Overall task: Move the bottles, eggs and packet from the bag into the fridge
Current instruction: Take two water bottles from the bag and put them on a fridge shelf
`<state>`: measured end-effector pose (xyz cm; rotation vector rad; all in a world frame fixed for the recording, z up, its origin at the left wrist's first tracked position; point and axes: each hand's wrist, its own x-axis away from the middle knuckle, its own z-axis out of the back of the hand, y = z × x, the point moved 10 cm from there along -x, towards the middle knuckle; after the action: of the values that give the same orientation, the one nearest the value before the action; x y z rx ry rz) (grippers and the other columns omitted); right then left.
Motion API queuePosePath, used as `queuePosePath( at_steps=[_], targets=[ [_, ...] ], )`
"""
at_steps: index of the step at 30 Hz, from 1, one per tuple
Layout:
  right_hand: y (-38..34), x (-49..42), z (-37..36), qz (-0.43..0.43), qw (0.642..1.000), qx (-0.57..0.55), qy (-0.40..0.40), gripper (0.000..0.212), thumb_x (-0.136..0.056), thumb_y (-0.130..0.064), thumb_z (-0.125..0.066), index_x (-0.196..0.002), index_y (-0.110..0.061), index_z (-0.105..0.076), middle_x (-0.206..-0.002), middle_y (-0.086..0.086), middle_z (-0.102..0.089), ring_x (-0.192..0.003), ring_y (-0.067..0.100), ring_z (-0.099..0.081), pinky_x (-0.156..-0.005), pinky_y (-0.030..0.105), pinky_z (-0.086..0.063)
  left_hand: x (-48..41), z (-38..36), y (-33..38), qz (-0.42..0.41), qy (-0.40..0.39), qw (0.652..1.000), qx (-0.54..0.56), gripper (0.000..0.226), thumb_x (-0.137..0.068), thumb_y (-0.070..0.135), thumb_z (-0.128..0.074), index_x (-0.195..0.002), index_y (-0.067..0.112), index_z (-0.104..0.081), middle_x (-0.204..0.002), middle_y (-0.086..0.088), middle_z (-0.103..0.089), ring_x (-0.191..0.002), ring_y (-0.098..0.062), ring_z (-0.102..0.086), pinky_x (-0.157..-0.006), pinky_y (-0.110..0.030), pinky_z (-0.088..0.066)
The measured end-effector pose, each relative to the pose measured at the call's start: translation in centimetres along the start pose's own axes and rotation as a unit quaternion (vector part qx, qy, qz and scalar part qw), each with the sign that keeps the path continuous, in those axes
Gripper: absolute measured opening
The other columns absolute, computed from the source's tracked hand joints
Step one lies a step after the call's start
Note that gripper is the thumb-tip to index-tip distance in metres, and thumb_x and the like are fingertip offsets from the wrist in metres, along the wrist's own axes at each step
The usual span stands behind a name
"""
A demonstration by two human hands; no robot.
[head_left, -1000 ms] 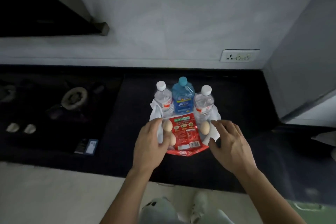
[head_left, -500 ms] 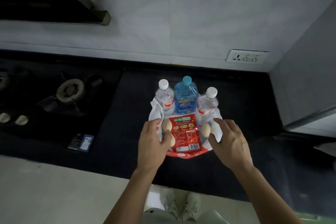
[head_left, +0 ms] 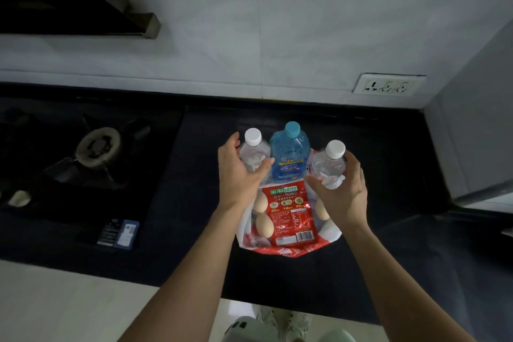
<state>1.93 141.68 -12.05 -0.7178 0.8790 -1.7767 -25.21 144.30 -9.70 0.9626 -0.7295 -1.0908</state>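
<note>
Altogether three bottles (head_left: 290, 153) (two clear, one blue), three eggs (head_left: 263, 224), one packet (head_left: 291, 214).

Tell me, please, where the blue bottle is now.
In the head view, the blue bottle stands between the left clear bottle and the right clear bottle, just behind the red packet.

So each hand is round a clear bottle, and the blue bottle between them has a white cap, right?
Not quite: the head view shows the blue bottle has a light blue cap. The rest holds: the left hand is round the left clear bottle, the right hand round the right clear bottle.
</note>
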Motion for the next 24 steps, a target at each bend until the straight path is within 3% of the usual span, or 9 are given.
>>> queuePosePath(
  at_steps=[5,8,10,13,17,19,21,24],
  targets=[
    [1.3,-0.8,-1.4,-0.040,0.996,-0.076,0.015,0.095,-0.068,-0.043,-0.089,-0.146,-0.032,-0.034,-0.141,-0.003,-0.052,-0.126,0.016,-0.053,-0.097,0.040,-0.051,-1.1,-1.7,-1.8,-0.002,-0.015,1.000,-0.002,0.081,-0.070,0.025,-0.089,-0.138,0.023,-0.045,-0.133,0.006,-0.053,-0.122,-0.009,-0.052,-0.103,-0.035,-0.050],
    [1.5,-0.9,-2.0,-0.059,0.993,-0.105,0.018,0.087,-0.070,-0.036,-0.089,-0.141,-0.035,-0.038,-0.129,-0.013,-0.054,-0.111,0.005,-0.054,-0.080,0.019,-0.045,-1.5,-2.3,-3.2,0.025,-0.022,0.999,0.023,0.072,-0.071,0.021,-0.088,-0.129,0.031,-0.047,-0.126,0.009,-0.059,-0.116,-0.008,-0.058,-0.098,-0.034,-0.053],
    [1.8,-0.9,-2.1,-0.068,0.991,-0.113,0.025,0.080,-0.072,-0.034,-0.088,-0.136,-0.038,-0.041,-0.120,-0.018,-0.052,-0.101,-0.001,-0.053,-0.071,0.011,-0.037,-1.7,-2.7,-4.1,0.045,-0.028,0.998,0.036,0.072,-0.071,0.021,-0.089,-0.129,0.031,-0.048,-0.122,0.010,-0.062,-0.113,-0.008,-0.061,-0.095,-0.034,-0.055],
    [2.3,-1.0,-2.5,-0.078,0.990,-0.117,0.026,0.078,-0.072,-0.034,-0.087,-0.134,-0.041,-0.040,-0.117,-0.020,-0.051,-0.097,-0.005,-0.052,-0.070,0.011,-0.035,-1.9,-3.4,-5.2,0.069,-0.037,0.996,0.046,0.072,-0.069,0.020,-0.090,-0.129,0.026,-0.051,-0.119,0.011,-0.064,-0.110,-0.006,-0.063,-0.090,-0.028,-0.056],
    [3.0,-1.3,-3.2,-0.094,0.989,-0.113,0.014,0.082,-0.072,-0.033,-0.087,-0.139,-0.031,-0.041,-0.116,-0.019,-0.051,-0.094,-0.005,-0.052,-0.077,0.017,-0.041,-2.0,-3.7,-5.8,0.092,-0.042,0.994,0.042,0.069,-0.068,0.020,-0.091,-0.126,0.027,-0.054,-0.113,0.014,-0.065,-0.107,-0.004,-0.063,-0.084,-0.022,-0.052],
    [3.0,-1.6,-3.3,-0.093,0.990,-0.105,0.007,0.076,-0.073,-0.032,-0.087,-0.135,-0.029,-0.044,-0.111,-0.019,-0.053,-0.089,-0.008,-0.053,-0.073,0.013,-0.040,-2.1,-3.6,-5.8,0.104,-0.039,0.993,0.045,0.065,-0.068,0.020,-0.091,-0.123,0.027,-0.057,-0.110,0.014,-0.066,-0.106,-0.005,-0.064,-0.082,-0.020,-0.051],
    [2.9,-1.8,-3.2,-0.090,0.991,-0.097,0.008,0.071,-0.073,-0.032,-0.086,-0.133,-0.027,-0.047,-0.109,-0.019,-0.053,-0.086,-0.010,-0.052,-0.067,0.010,-0.035,-2.0,-3.3,-5.5,0.108,-0.037,0.992,0.054,0.062,-0.068,0.020,-0.091,-0.120,0.027,-0.059,-0.108,0.014,-0.067,-0.104,-0.005,-0.065,-0.082,-0.023,-0.054],
    [2.6,-1.4,-2.5,-0.079,0.993,-0.087,0.019,0.072,-0.073,-0.037,-0.086,-0.133,-0.026,-0.048,-0.112,-0.016,-0.054,-0.097,0.001,-0.055,-0.069,0.011,-0.036,-1.7,-2.3,-4.3,0.086,-0.026,0.994,0.063,0.058,-0.068,0.021,-0.091,-0.117,0.028,-0.061,-0.106,0.014,-0.070,-0.102,-0.003,-0.067,-0.087,-0.031,-0.058]
  ],
)
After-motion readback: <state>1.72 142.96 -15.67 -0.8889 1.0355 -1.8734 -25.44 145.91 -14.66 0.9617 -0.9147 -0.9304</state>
